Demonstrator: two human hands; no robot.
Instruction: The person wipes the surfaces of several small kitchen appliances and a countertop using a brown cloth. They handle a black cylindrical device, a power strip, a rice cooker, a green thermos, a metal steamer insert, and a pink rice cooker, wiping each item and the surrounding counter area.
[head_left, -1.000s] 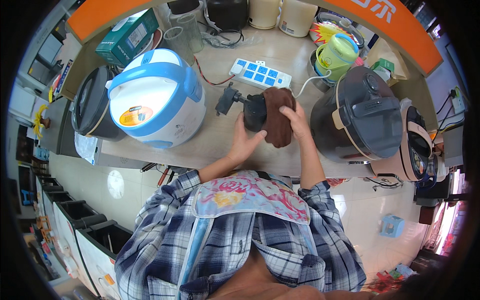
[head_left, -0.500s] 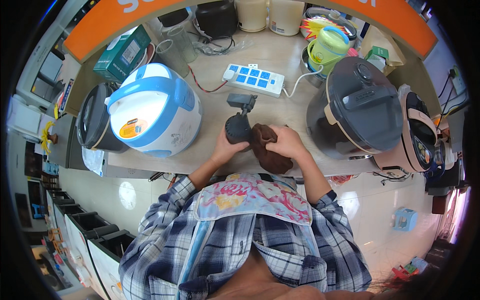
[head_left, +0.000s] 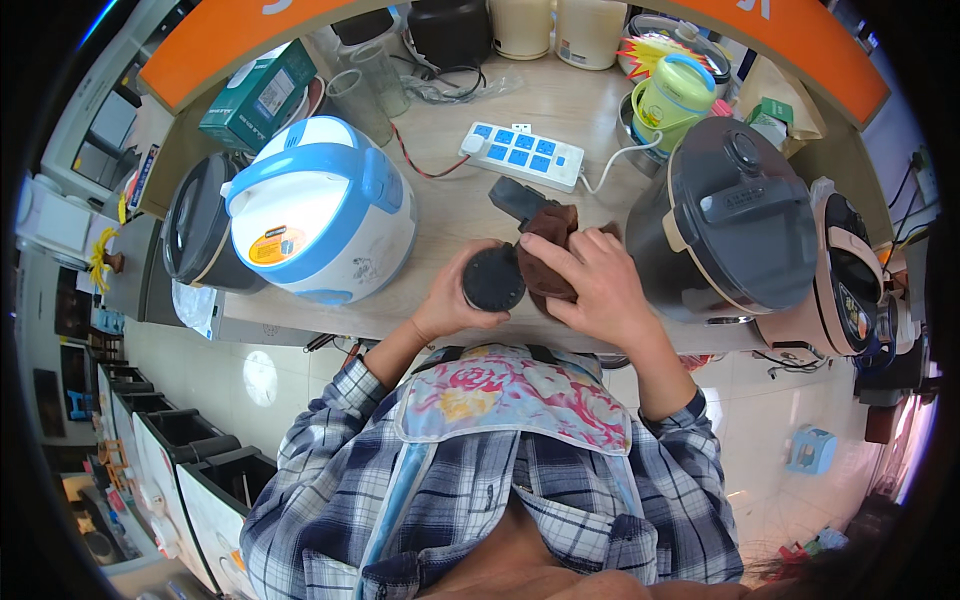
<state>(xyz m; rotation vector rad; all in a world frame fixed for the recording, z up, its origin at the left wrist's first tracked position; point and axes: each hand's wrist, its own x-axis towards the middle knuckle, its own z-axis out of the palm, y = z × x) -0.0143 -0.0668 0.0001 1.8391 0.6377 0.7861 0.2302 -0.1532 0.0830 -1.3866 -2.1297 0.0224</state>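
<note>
My left hand (head_left: 455,293) is wrapped round a black track spotlight (head_left: 493,280), its round ribbed end facing up. The spotlight's rectangular black adapter (head_left: 518,199) points away from me, above the table's near part. In my right hand (head_left: 602,283) is a bunched dark brown cloth (head_left: 546,267), pressed against the right side of the spotlight. The cloth hides the spotlight's joint and part of its body.
A white and blue rice cooker (head_left: 320,215) stands left, a dark pressure cooker (head_left: 735,225) right. Behind my hands lies a white power strip (head_left: 522,155) with cords. A green pot (head_left: 675,100), glass jars (head_left: 358,105) and a teal box (head_left: 258,98) stand farther back.
The spotlight has turned so its round end faces up and its adapter tilts. My right hand has brought the cloth up and over the spotlight's side. The view has shifted slightly.
</note>
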